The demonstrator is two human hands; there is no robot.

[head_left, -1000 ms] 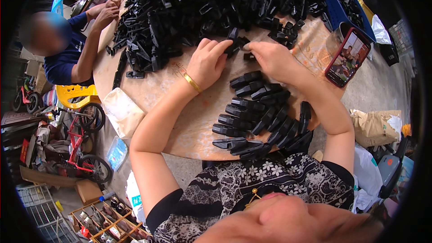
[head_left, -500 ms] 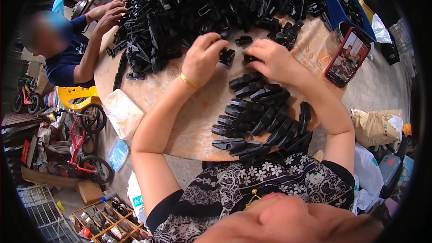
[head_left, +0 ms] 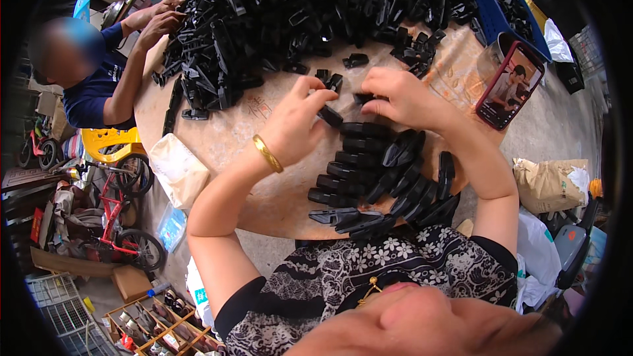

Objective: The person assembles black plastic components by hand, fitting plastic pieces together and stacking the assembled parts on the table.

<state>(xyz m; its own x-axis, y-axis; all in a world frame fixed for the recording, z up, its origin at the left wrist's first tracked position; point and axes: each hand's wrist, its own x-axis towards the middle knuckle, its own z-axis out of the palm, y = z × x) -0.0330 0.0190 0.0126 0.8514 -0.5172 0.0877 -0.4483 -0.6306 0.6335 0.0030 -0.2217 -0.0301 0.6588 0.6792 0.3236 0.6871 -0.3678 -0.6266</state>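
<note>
My left hand (head_left: pixel 293 115), with a gold bangle at the wrist, is closed on a black plastic part (head_left: pixel 331 117) that sticks out past its fingertips. Facing it, my right hand (head_left: pixel 403 97) pinches another small black part (head_left: pixel 361 99), mostly hidden by the fingers. Between the hands and a little beyond lie loose parts, one near the left fingertips (head_left: pixel 331 80) and one farther back (head_left: pixel 356 60). Just below my hands, similar black parts (head_left: pixel 356 170) stand side by side in rows on the table (head_left: pixel 264 191).
A large heap of black parts (head_left: pixel 316 6) covers the table's far side. Someone's hands (head_left: pixel 161 23) work at its left edge. At right, a phone (head_left: pixel 510 86) leans on a metal cup (head_left: pixel 489 59) near a blue crate (head_left: pixel 494 10). A cream bag (head_left: pixel 178 168) hangs over the left edge.
My left hand has come nearer to me and now shows a black part in its fingers. My right hand has shifted slightly nearer too. The other person's hands moved a little left.
</note>
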